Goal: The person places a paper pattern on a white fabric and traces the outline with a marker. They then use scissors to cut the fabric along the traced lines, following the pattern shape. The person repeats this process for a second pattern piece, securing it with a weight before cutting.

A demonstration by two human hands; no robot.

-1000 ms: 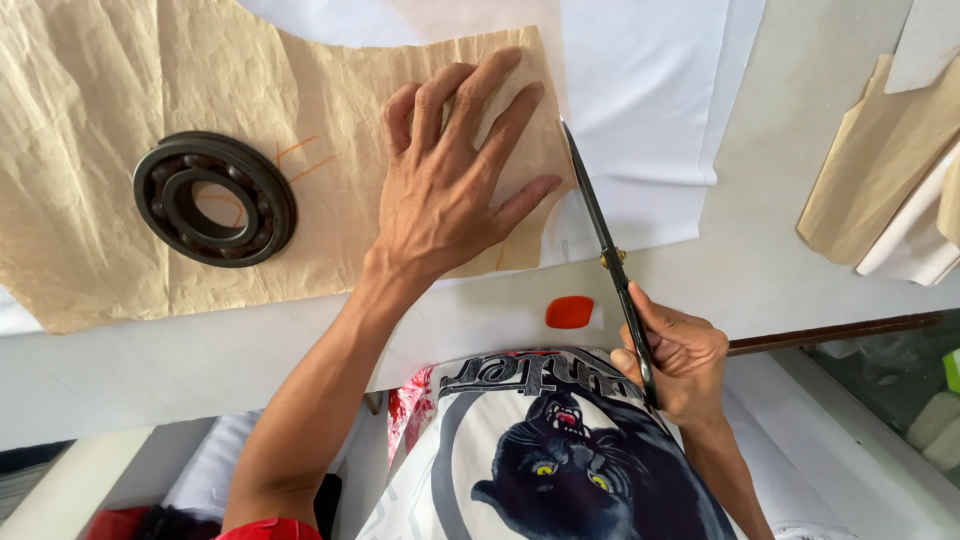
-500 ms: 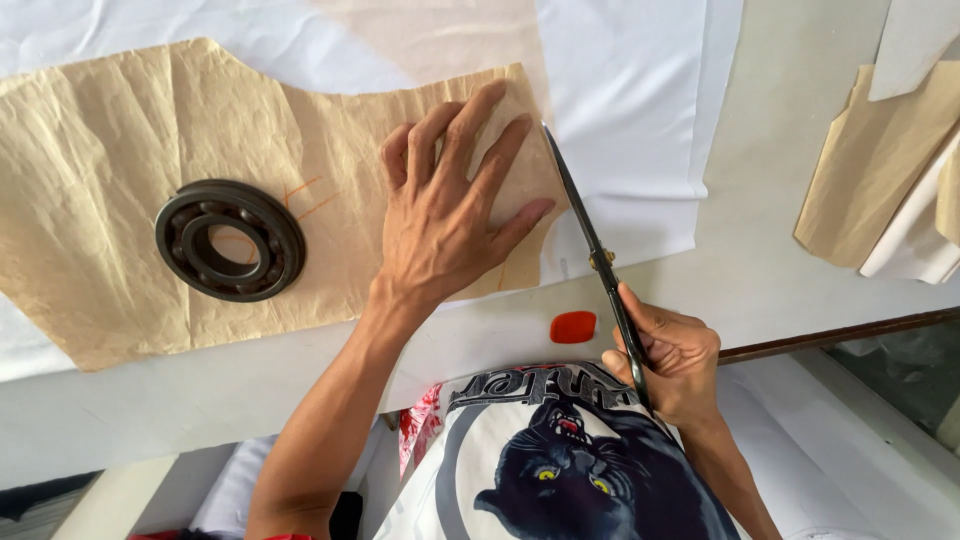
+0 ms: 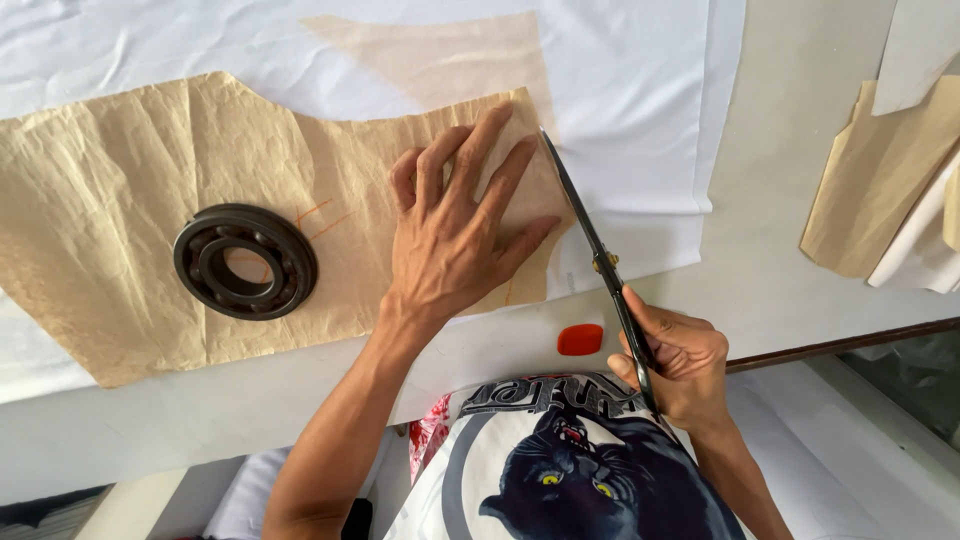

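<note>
A heavy bearing ring (image 3: 246,261) weights the tan paper pattern (image 3: 130,200) toward the table's left. The left hand (image 3: 455,235) has slid along and presses flat, fingers spread, on the pattern's right edge. The right hand (image 3: 675,360) grips the scissors (image 3: 590,245), blades now further up that edge through white cloth (image 3: 640,130).

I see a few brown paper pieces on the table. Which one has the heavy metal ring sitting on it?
The large crumpled brown paper pattern on the left, flattened by the left hand, bears the dark metal bearing ring. The brown pieces at the far right carry nothing.
</note>
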